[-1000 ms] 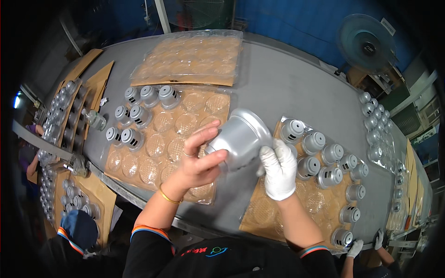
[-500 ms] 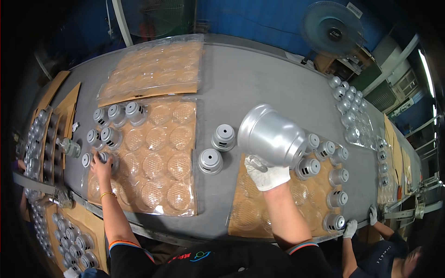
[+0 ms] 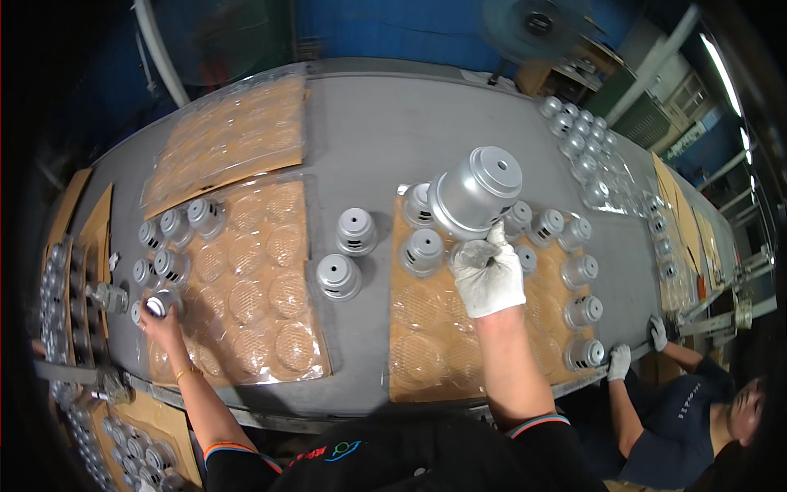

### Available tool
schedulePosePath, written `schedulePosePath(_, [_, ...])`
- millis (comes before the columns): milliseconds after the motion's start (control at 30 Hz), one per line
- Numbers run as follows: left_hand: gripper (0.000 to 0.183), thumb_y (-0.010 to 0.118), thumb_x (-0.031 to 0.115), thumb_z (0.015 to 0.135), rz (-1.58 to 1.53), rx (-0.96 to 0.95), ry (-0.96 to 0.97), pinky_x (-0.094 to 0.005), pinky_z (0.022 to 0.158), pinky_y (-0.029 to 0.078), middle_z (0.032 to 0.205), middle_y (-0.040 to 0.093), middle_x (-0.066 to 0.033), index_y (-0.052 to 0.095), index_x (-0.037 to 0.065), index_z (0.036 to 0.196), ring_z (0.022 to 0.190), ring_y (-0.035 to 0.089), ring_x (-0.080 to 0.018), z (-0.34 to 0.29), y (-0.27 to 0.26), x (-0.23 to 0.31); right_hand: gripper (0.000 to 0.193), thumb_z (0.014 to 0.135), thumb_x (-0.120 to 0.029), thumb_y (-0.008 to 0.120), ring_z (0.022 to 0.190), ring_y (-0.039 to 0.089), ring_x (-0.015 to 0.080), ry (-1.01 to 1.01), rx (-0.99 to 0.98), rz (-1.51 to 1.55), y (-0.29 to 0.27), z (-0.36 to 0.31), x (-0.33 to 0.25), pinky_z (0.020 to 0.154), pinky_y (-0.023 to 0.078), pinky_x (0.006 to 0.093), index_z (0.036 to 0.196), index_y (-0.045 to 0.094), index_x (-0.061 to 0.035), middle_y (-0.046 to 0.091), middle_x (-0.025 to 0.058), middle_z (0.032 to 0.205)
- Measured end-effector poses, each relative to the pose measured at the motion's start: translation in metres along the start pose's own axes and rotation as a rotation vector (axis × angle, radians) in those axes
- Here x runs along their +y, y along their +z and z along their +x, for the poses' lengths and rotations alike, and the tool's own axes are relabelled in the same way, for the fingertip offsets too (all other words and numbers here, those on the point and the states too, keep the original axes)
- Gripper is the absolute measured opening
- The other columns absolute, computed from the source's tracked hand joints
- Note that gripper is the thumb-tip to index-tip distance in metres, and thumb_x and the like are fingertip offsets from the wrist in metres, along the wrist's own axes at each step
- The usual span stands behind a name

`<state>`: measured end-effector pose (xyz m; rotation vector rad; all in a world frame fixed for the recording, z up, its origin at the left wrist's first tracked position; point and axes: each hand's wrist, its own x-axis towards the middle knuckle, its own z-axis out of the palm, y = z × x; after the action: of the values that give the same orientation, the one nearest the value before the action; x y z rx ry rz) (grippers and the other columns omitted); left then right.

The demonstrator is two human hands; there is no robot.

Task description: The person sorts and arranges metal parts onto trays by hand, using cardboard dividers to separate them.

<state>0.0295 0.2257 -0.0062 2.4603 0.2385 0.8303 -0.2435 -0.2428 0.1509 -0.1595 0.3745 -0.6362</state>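
Observation:
My right hand point(image 3: 490, 283), in a white glove, holds up a silver stepped metal cup point(image 3: 474, 195) over the right tray point(image 3: 426, 365), its narrow end with a small hole turned up and towards me. My bare left hand point(image 3: 164, 328) is closed around another silver cup point(image 3: 166, 301) at the left edge of the left tray point(image 3: 246, 336); this cup looks tilted. Several similar cups point(image 3: 172, 265) sit in the far left part of that clear plastic tray. On the grey table between the trays stand two cups point(image 3: 339, 277).
More cups point(image 3: 584, 312) line the right tray's right side. An empty clear tray on cardboard point(image 3: 234, 127) lies at the far left. Further cups stand in a tray point(image 3: 586, 148) at the far right. A co-worker's gloved hand point(image 3: 620, 361) rests at the table's near right edge.
The cup in my right hand has turned, so its narrow end now faces up and towards me. My left hand has tilted its cup. The whole view has shifted.

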Motion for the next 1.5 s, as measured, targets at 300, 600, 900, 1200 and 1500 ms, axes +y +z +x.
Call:
schedulePosePath(300, [0.068, 0.076, 0.005, 0.063, -0.488, -0.019, 0.038, -0.0359, 0.096, 0.034, 0.121, 0.045, -0.0133, 0.043, 0.004, 0.122, 0.114, 0.042, -0.0254, -0.044, -0.052, 0.068, 0.022, 0.091, -0.018, 0.046, 0.095, 0.055, 0.0149, -0.6, 0.381, -0.095, -0.141, 0.026, -0.159, 0.085, 0.044, 0.031, 0.109, 0.052, -0.008, 0.059, 0.0007, 0.106])
schedulePosePath(600, [0.079, 0.079, 0.007, 0.055, -0.904, -0.42, 0.078, -0.0322, 0.09, 0.039, 0.118, 0.041, -0.0063, 0.039, 0.009, 0.123, 0.105, 0.044, -0.0197, -0.143, -0.106, 0.223, 0.03, 0.094, -0.017, 0.037, 0.109, 0.049, 0.017, -0.281, 0.585, -0.036, -0.231, 0.09, -0.209, 0.095, 0.039, 0.0275, 0.119, 0.049, -0.0083, 0.052, 0.005, 0.119])
schedulePosePath(900, [0.071, 0.076, 0.006, 0.06, -1.204, -0.363, 0.651, -0.044, 0.098, 0.034, 0.126, 0.034, -0.0175, 0.033, 0.011, 0.117, 0.119, 0.037, -0.0326, -0.205, -0.13, 0.289, 0.036, 0.088, -0.013, 0.05, 0.092, 0.058, 0.0209, -0.646, 0.118, -1.296, -0.129, -0.023, -0.067, 0.078, 0.048, 0.0311, 0.122, 0.045, -0.0022, 0.051, 0.0126, 0.117])
schedulePosePath(1200, [0.078, 0.072, 0.005, 0.063, -1.114, -0.335, 1.167, -0.0489, 0.101, 0.03, 0.133, 0.031, -0.0175, 0.032, 0.021, 0.128, 0.124, 0.033, -0.039, -0.182, -0.134, 0.272, 0.024, 0.09, -0.025, 0.05, 0.052, 0.046, 0.0068, -0.049, -0.587, -1.063, -0.022, -0.073, 0.015, 0.047, 0.037, 0.0225, 0.09, 0.054, -0.0014, 0.048, -0.0015, 0.064])
schedulePosePath(1500, [0.065, 0.072, 0.011, 0.065, -0.132, -0.111, 0.283, -0.0408, 0.095, 0.035, 0.123, 0.044, -0.0164, 0.042, 0.007, 0.123, 0.113, 0.043, -0.0311, 0.018, -0.057, 0.065, 0.024, 0.091, -0.023, 0.042, 0.084, 0.059, 0.0174, 0.164, -0.178, -0.34, -0.037, -0.042, 0.068, 0.065, 0.052, 0.0318, 0.105, 0.052, -0.0061, 0.059, 0.0066, 0.094])
